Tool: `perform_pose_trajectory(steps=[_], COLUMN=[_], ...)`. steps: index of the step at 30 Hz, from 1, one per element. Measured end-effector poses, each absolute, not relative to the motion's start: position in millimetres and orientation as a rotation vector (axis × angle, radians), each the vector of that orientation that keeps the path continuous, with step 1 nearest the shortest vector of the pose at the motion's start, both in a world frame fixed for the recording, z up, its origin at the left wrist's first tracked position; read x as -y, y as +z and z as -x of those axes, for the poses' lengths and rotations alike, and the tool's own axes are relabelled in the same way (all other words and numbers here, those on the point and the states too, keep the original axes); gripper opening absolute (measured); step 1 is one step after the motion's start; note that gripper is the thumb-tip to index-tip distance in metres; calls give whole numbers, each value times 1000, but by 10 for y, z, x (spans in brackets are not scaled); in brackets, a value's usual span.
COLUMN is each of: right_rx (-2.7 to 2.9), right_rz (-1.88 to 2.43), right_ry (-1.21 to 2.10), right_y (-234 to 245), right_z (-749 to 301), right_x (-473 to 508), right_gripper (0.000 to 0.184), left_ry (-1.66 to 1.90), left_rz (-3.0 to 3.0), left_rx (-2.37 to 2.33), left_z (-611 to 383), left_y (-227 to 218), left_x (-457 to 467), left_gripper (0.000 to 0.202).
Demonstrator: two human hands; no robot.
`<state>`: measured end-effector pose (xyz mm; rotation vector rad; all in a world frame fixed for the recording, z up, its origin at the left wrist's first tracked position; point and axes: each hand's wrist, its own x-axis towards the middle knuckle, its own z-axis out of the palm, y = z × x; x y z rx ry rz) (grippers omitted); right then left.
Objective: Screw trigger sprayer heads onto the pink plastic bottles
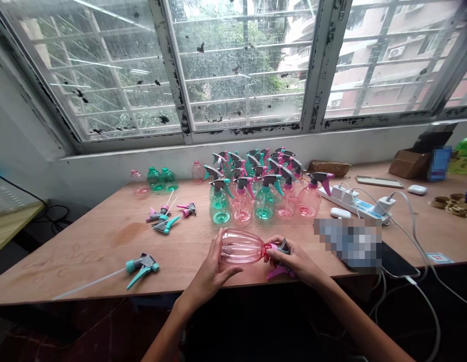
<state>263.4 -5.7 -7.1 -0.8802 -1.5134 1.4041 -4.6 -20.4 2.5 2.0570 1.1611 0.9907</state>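
The left hand (214, 267) holds 1 pink bottle (241, 247) by its base; the right hand (293, 256) grasps the spray head (284, 246) at this bottle's neck.

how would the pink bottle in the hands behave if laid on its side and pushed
The pink bottle looks light for its size, being see-through with no liquid visible. Its rounded body would probably roll, though the irregular sprayer at its neck might check that.
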Motion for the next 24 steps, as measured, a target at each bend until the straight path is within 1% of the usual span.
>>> perform_pose_trajectory(steps=[4,7,9,17,24], right_rx=[1494,1526,1531,1477,1477], right_rz=[894,892,889,866,839], right_ry=[1424,1404,1404,1427,1437], right_y=[-81,-76,-69,-49,-68], right_z=[-2640,-2640,-2639,-2635,-2642], right_x=[53,58,63,71,63], right_gripper=[39,38,37,37,35], left_ry=[1004,977,967,1008,1037], left_rz=[-2084,-2034,-1991,-1887,-2009], left_rx=[-1163,-1152,-1148,-1068,-1075], left_z=[38,37,39,69,55], left_y=[11,19,27,-15,1], left_x=[196,209,215,195,190], left_gripper=[98,108,111,103,101])
